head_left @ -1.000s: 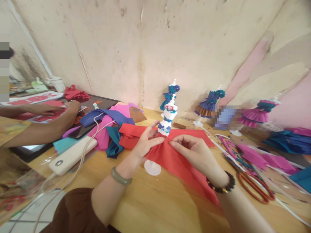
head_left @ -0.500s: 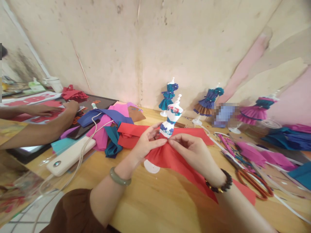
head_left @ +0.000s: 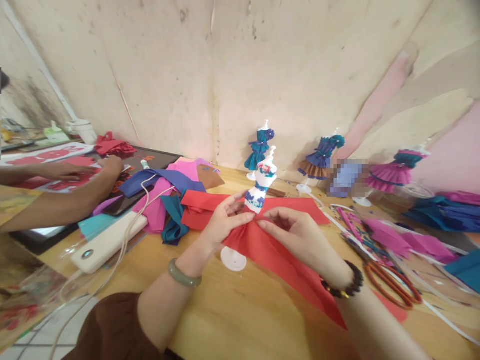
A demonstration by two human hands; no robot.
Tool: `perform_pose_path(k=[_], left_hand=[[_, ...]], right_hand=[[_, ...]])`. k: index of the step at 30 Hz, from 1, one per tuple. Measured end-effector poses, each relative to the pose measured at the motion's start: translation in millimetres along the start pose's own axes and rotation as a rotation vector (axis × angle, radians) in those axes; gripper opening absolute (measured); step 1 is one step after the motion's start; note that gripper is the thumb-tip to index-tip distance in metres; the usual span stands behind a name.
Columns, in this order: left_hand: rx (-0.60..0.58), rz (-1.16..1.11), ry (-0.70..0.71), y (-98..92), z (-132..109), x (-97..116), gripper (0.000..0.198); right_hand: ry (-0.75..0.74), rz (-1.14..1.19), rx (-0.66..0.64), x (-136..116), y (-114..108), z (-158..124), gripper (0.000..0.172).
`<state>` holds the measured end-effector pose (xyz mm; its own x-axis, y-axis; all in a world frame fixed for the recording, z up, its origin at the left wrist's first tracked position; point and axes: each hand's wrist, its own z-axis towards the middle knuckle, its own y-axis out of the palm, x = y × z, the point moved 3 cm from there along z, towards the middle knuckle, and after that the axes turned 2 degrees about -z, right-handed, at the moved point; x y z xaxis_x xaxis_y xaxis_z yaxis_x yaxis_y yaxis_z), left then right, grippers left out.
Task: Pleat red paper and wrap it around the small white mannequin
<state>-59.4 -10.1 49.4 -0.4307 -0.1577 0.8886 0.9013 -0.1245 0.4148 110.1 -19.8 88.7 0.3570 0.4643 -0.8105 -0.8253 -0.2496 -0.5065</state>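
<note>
A small white dress-form mannequin, with scraps of coloured paper stuck to it, tilts slightly to the right. My left hand is closed around its lower end, the thumb pressing gathered red crepe paper against it. On the right side, my right hand pinches a fold of that paper between thumb and fingers, close to the left thumb. The loose part of the sheet drapes to the lower right, beneath my right wrist. Below, the mannequin's round white base shows; its stem is hidden.
Three dressed mannequins, including a teal one, stand along the wall. Orange-handled scissors lie at right among paper scraps. A white power bank with cables lies at left, near a phone and another person's hands.
My right hand has shifted slightly right, away from the left thumb, pulling the red paper along. The mannequin has tipped a little to the left.
</note>
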Motion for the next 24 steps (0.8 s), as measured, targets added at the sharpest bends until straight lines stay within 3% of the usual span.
perform_pose_path(k=[8,15,24], left_hand=[[-0.036,0.003,-0.021,-0.5,0.0,-0.6,0.066],[-0.020,0.031,-0.037,-3.4,2.0,0.1,0.069],[-0.037,0.049,-0.006,0.6,0.3,2.2,0.073]], right_hand=[[-0.067,-0.014,0.038,-4.6,-1.3,-0.1,0.013],[-0.016,0.026,-0.022,-3.7,-0.3,-0.9,0.020],[0.008,-0.100,-0.039,-5.7,-3.3,-1.0,0.024]])
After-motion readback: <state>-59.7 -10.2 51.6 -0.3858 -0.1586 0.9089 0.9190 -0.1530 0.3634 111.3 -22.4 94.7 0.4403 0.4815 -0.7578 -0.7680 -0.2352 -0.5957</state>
